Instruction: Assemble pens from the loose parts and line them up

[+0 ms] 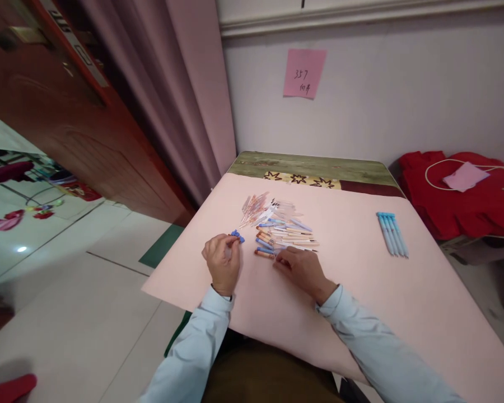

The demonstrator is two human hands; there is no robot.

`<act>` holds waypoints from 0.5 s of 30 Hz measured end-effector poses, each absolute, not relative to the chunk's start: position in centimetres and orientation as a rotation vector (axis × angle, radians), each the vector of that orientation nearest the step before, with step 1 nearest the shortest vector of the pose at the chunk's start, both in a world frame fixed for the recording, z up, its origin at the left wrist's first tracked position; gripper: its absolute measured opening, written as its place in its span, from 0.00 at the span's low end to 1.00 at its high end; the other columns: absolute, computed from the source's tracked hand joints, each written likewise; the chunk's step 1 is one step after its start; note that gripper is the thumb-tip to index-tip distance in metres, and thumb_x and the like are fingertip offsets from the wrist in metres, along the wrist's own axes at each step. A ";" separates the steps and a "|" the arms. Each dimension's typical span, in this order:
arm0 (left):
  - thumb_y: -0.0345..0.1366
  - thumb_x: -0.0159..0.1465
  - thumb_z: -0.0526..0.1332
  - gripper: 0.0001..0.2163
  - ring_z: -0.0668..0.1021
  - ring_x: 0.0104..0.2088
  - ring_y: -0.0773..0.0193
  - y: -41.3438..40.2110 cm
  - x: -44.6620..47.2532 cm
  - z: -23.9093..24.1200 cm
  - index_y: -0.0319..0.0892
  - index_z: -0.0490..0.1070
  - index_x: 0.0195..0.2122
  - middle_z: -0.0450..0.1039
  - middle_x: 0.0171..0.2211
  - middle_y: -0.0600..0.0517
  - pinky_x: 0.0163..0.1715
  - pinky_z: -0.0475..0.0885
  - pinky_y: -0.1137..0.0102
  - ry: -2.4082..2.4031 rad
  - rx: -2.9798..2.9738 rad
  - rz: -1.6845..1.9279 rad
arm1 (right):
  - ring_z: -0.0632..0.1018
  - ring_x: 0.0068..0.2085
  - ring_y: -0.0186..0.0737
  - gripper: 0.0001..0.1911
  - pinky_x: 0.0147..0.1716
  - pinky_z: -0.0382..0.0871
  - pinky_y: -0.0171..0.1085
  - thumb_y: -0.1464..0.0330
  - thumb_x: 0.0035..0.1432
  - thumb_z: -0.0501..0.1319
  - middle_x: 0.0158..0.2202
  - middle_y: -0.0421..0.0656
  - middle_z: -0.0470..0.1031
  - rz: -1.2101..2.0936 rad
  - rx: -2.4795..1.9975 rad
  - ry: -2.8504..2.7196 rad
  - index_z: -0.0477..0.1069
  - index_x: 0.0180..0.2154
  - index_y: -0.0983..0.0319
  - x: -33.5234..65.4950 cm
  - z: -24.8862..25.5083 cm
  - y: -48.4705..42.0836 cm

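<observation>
My left hand (222, 260) is closed in a pinch at a small cluster of blue pieces (237, 236), which look like pen caps or toppers. Its fingertips partly cover them. To the right, my right hand (300, 270) bends down with thumb and fingers together at the near edge of a pile of pen parts (289, 232). A slim pen piece with an orange-brown end (264, 253) runs into those fingertips. Other pieces in the pile have blue or brown ends and pale barrels. Behind them lie thin refill-like sticks (255, 207), some pinkish and some clear.
Several light-blue pens (392, 235) lie side by side on the right of the pink-covered table (348, 291). A red cloth (462, 201) with a white cable is beyond the right edge. A purple curtain (180, 84) and brown door (88, 140) stand at left.
</observation>
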State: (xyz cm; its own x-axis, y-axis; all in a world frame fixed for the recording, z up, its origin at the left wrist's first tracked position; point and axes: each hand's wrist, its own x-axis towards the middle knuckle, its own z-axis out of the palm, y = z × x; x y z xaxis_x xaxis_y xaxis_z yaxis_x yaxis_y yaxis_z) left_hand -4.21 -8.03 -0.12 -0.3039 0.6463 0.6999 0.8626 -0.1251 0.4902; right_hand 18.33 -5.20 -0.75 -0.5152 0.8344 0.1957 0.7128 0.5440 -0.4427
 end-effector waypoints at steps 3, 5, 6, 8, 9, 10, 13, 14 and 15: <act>0.35 0.65 0.60 0.05 0.75 0.43 0.57 -7.9 -4.4 -0.3 0.43 0.75 0.36 0.75 0.38 0.47 0.47 0.64 0.60 -1.930 -1.667 -1.427 | 0.77 0.36 0.37 0.08 0.29 0.56 0.33 0.64 0.64 0.59 0.36 0.41 0.79 0.406 -1.294 -2.459 0.77 0.37 0.57 18.4 -0.6 -5.0; 0.35 0.65 0.60 0.05 0.75 0.44 0.56 -7.9 -4.5 -0.3 0.43 0.75 0.37 0.75 0.39 0.47 0.48 0.64 0.60 -1.929 -1.662 -1.440 | 0.78 0.38 0.37 0.09 0.30 0.56 0.33 0.66 0.65 0.58 0.38 0.41 0.79 0.366 -1.324 -2.460 0.77 0.38 0.57 18.9 -0.1 -4.7; 0.35 0.65 0.60 0.05 0.75 0.44 0.56 -7.9 -4.5 -0.3 0.43 0.75 0.37 0.75 0.39 0.47 0.48 0.64 0.60 -1.928 -1.666 -1.445 | 0.78 0.38 0.37 0.09 0.30 0.57 0.33 0.66 0.66 0.58 0.39 0.42 0.80 0.342 -1.341 -2.444 0.78 0.40 0.57 19.3 0.2 -4.5; 0.35 0.65 0.60 0.05 0.75 0.44 0.56 -7.9 -4.6 -0.3 0.43 0.75 0.36 0.75 0.39 0.47 0.49 0.64 0.60 -1.930 -1.663 -1.460 | 0.78 0.39 0.38 0.09 0.31 0.58 0.33 0.66 0.65 0.58 0.41 0.42 0.80 0.312 -1.364 -2.402 0.77 0.41 0.56 20.2 1.0 -4.0; 0.35 0.65 0.60 0.05 0.75 0.45 0.56 -7.9 -4.7 -0.3 0.43 0.75 0.37 0.75 0.40 0.47 0.50 0.64 0.59 -1.938 -1.649 -1.478 | 0.78 0.39 0.38 0.09 0.31 0.58 0.33 0.66 0.65 0.58 0.40 0.42 0.80 0.316 -1.378 -2.386 0.78 0.41 0.56 20.8 1.3 -3.8; 0.36 0.65 0.60 0.05 0.75 0.46 0.56 -7.9 -4.8 -0.3 0.43 0.74 0.37 0.75 0.40 0.47 0.50 0.65 0.59 -1.949 -1.626 -1.507 | 0.78 0.38 0.39 0.08 0.31 0.58 0.34 0.65 0.64 0.59 0.39 0.42 0.81 0.346 -1.385 -2.391 0.78 0.39 0.57 21.5 1.6 -3.4; 0.37 0.63 0.61 0.06 0.74 0.46 0.57 -8.0 -5.5 -0.6 0.43 0.74 0.38 0.74 0.41 0.47 0.51 0.67 0.60 -2.012 -1.508 -1.654 | 0.76 0.30 0.37 0.05 0.28 0.58 0.33 0.62 0.55 0.66 0.28 0.38 0.79 0.634 -1.360 -2.492 0.77 0.30 0.56 23.5 2.2 -2.4; 0.37 0.63 0.61 0.06 0.74 0.45 0.57 -8.0 -5.9 -0.7 0.43 0.74 0.39 0.74 0.41 0.48 0.50 0.68 0.61 -2.042 -1.459 -1.708 | 0.75 0.28 0.36 0.05 0.27 0.58 0.33 0.63 0.52 0.68 0.26 0.37 0.78 0.760 -1.339 -2.508 0.77 0.28 0.56 24.0 2.3 -2.2; 0.37 0.62 0.61 0.07 0.74 0.44 0.58 -7.9 -6.2 -0.9 0.42 0.73 0.40 0.73 0.41 0.48 0.48 0.69 0.62 -2.074 -1.405 -1.760 | 0.74 0.26 0.35 0.05 0.26 0.58 0.32 0.63 0.50 0.69 0.24 0.36 0.77 0.873 -1.312 -2.510 0.76 0.28 0.56 24.4 2.2 -2.0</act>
